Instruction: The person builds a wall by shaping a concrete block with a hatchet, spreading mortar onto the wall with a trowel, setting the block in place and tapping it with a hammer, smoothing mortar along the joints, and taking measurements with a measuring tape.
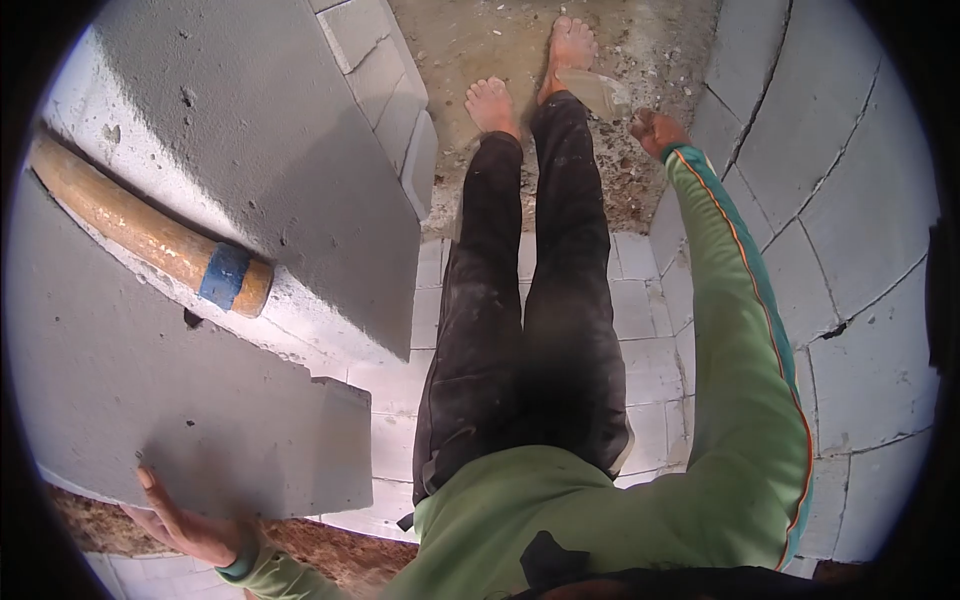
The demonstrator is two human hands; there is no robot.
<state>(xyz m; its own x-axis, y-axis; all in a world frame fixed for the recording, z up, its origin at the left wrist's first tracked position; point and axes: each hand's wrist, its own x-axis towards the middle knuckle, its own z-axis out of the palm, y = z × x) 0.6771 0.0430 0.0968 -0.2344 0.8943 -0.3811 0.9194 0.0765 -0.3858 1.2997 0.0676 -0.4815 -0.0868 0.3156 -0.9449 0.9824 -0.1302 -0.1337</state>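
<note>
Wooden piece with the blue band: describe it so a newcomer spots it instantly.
Find the large grey block with the left hand at its edge. Just past the block's far side lies a thick, slightly curved, yellow-brown wooden piece. A blue band near one end and its rounded shape set it apart from the flat grey blocks around it.

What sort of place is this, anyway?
Probably a building site: a bare grey block wall with dark joint lines, rough brown ground strewn with debris, and a large flat grey slab at the left hand.
</note>
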